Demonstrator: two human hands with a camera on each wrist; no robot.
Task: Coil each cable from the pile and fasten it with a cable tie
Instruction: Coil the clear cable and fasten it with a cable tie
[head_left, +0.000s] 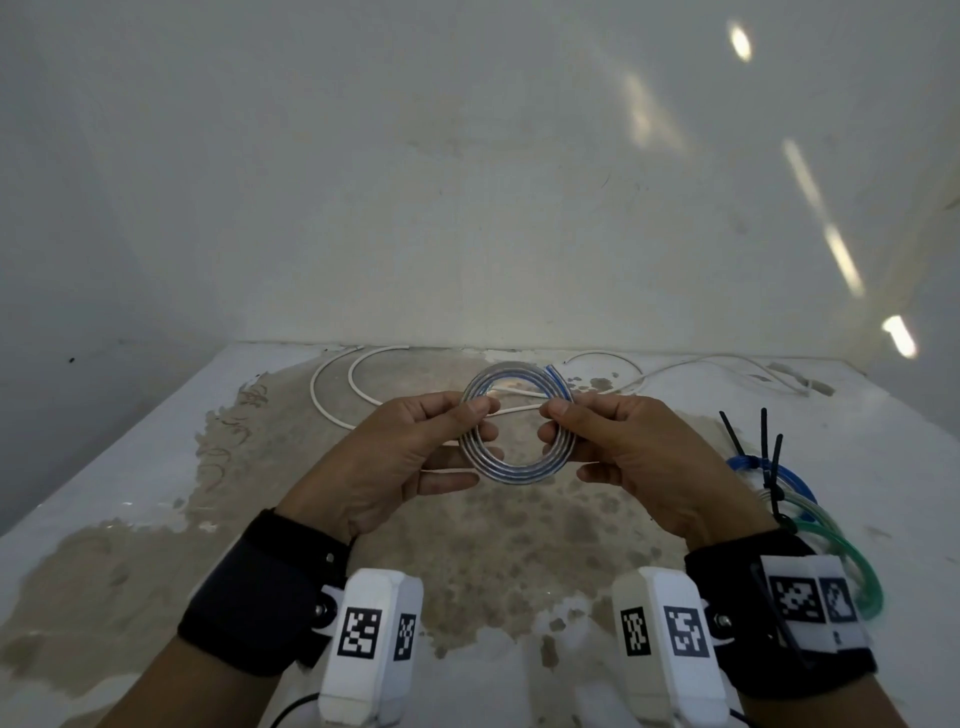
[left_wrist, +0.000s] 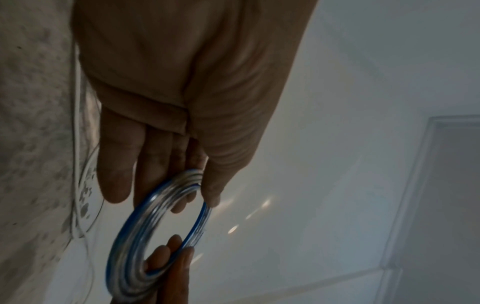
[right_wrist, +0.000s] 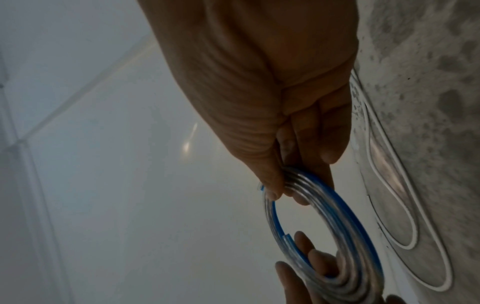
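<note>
While table (head_left: 130, 483) bears loose white cable (head_left: 358, 389) at back, tied coils (head_left: 789, 499) at right, left hand (head_left: 405, 452) and right hand (head_left: 634, 452) pinch opposite sides of clear-blue coil (head_left: 514, 467), held above tabletop; black ties (head_left: 763, 441) beside right wrist.

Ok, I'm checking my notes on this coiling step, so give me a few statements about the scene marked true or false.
1. Both hands hold the clear blue-striped coil: left hand on one side, right hand on the other. True.
2. The coil rests flat on the table. False: it is held up above it.
3. A white cable lies loose on the table behind the hands. True.
4. A cable tie already fastens the held coil. False: none shows on it.
5. Coils with black cable ties lie by the left wrist. False: they lie by the right wrist.
</note>
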